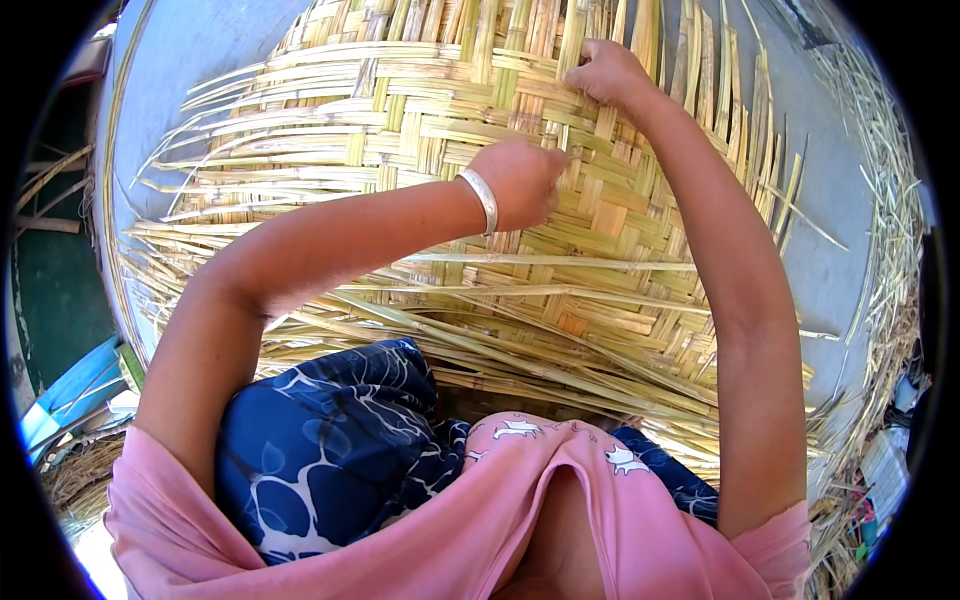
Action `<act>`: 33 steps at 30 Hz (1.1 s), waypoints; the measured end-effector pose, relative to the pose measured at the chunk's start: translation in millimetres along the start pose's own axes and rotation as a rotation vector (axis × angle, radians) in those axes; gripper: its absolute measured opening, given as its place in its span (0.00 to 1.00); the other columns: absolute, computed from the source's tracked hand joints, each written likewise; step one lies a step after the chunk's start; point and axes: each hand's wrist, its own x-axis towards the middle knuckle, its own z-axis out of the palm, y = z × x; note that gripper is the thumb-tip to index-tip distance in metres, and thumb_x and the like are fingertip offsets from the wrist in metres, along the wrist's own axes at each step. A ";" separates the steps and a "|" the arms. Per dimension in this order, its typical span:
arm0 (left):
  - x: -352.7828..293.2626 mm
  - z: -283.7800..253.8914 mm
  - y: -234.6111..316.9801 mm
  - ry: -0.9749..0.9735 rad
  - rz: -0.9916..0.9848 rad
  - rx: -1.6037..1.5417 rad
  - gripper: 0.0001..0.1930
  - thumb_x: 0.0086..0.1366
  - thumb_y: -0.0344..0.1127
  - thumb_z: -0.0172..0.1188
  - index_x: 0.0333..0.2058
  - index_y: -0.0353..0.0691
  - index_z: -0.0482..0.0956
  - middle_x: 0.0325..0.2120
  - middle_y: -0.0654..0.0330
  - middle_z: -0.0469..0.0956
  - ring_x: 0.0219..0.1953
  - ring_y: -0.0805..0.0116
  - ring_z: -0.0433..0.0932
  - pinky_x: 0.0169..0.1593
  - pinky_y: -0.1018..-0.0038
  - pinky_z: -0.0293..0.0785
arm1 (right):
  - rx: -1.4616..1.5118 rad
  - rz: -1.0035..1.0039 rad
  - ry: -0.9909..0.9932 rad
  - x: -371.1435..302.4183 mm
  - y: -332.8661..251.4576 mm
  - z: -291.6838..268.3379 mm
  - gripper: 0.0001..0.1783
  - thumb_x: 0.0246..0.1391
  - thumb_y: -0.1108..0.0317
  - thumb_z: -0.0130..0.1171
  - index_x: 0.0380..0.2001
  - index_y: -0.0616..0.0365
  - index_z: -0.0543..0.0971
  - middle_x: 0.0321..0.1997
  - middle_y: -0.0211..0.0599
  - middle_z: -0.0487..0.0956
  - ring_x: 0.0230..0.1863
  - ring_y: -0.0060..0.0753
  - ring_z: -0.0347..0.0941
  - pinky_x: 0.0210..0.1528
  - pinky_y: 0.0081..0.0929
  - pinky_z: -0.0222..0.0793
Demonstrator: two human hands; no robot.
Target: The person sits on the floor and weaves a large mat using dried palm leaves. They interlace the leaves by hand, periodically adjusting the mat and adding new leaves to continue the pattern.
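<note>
Woven bamboo mat (560, 230) lies spread on a grey floor (180, 60), covering most of it; loose strip ends fan out past the mat's left and near edges. Left hand (520, 180), silver bangle (482, 200) at the wrist, rests on the weave near mat centre; fingers curled together, pinching at a strip, exact grip hidden behind the knuckles. Right hand (605, 72) sits further out toward the far edge, fingers closed down on a vertical strip (572, 40). Hands near each other, not touching. Loose bamboo slivers (885, 200) piled along the floor's right edge.
</note>
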 end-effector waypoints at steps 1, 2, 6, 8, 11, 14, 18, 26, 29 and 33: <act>-2.1 -0.3 1.3 -0.004 -0.009 -0.009 0.05 0.52 0.33 0.53 0.26 0.39 0.72 0.21 0.49 0.76 0.29 0.49 0.76 0.34 0.57 0.72 | 0.004 -0.003 0.018 -0.8 0.3 0.5 0.15 0.39 0.65 0.62 0.30 0.63 0.76 0.24 0.39 0.77 0.24 0.29 0.73 0.28 0.28 0.68; -3.1 -0.6 1.7 -0.009 -0.018 -0.019 0.05 0.52 0.33 0.53 0.26 0.39 0.72 0.21 0.49 0.76 0.28 0.49 0.76 0.34 0.57 0.72 | 0.009 -0.006 0.035 -1.8 0.3 0.7 0.15 0.38 0.65 0.62 0.29 0.63 0.76 0.22 0.39 0.75 0.22 0.27 0.71 0.25 0.27 0.67; -3.7 7.1 -2.2 0.062 0.024 -0.008 0.05 0.53 0.34 0.53 0.26 0.39 0.71 0.20 0.50 0.75 0.26 0.48 0.76 0.31 0.56 0.72 | -0.089 0.016 -0.011 -4.8 -5.4 -6.8 0.27 0.39 0.60 0.58 0.42 0.67 0.76 0.38 0.53 0.79 0.40 0.46 0.77 0.46 0.32 0.70; -6.1 13.6 -2.8 0.074 0.039 0.022 0.06 0.53 0.34 0.53 0.26 0.39 0.71 0.19 0.50 0.75 0.25 0.48 0.76 0.31 0.56 0.72 | -0.052 0.034 0.015 -8.2 -2.7 -3.5 0.23 0.40 0.61 0.58 0.39 0.67 0.76 0.33 0.51 0.80 0.34 0.42 0.78 0.41 0.32 0.73; -19.2 18.4 3.6 -0.109 0.002 -0.002 0.07 0.54 0.35 0.53 0.27 0.39 0.71 0.18 0.50 0.75 0.25 0.48 0.76 0.31 0.56 0.72 | 0.357 0.083 -0.022 -4.7 10.8 -1.0 0.09 0.47 0.68 0.59 0.27 0.62 0.72 0.19 0.33 0.72 0.17 0.22 0.68 0.18 0.23 0.62; -25.4 18.4 0.6 -0.064 -0.088 -0.187 0.07 0.54 0.33 0.55 0.30 0.38 0.72 0.18 0.52 0.76 0.23 0.53 0.77 0.29 0.63 0.74 | 0.317 0.083 -0.006 -4.9 10.2 2.1 0.10 0.47 0.67 0.57 0.28 0.62 0.73 0.18 0.36 0.75 0.17 0.24 0.71 0.19 0.24 0.66; -26.6 15.3 1.3 -0.191 -0.511 -0.851 0.08 0.55 0.30 0.57 0.34 0.36 0.72 0.21 0.57 0.78 0.23 0.65 0.79 0.29 0.73 0.76 | 0.268 0.090 0.006 -5.2 10.2 2.2 0.11 0.46 0.66 0.57 0.29 0.63 0.74 0.18 0.38 0.77 0.18 0.26 0.73 0.21 0.25 0.69; -4.7 3.6 9.4 -0.041 -0.721 -1.462 0.16 0.59 0.31 0.57 0.45 0.37 0.67 0.32 0.60 0.74 0.26 0.71 0.76 0.29 0.74 0.76 | 0.445 0.117 0.024 -11.4 14.1 5.3 0.11 0.47 0.65 0.58 0.30 0.62 0.75 0.22 0.36 0.78 0.20 0.24 0.74 0.23 0.22 0.70; -4.7 9.6 15.6 0.183 -0.647 -1.280 0.19 0.59 0.30 0.57 0.48 0.35 0.66 0.31 0.59 0.74 0.27 0.72 0.76 0.28 0.76 0.75 | 0.459 0.128 0.022 -12.8 12.6 4.9 0.11 0.48 0.65 0.58 0.31 0.61 0.75 0.24 0.35 0.78 0.21 0.23 0.74 0.24 0.22 0.70; -6.3 7.1 14.4 0.100 -0.566 -1.208 0.19 0.59 0.30 0.57 0.48 0.33 0.67 0.29 0.59 0.75 0.25 0.72 0.76 0.27 0.77 0.74 | 0.448 0.114 0.042 -13.9 11.6 6.5 0.11 0.49 0.64 0.58 0.30 0.62 0.75 0.24 0.35 0.77 0.21 0.23 0.74 0.24 0.22 0.71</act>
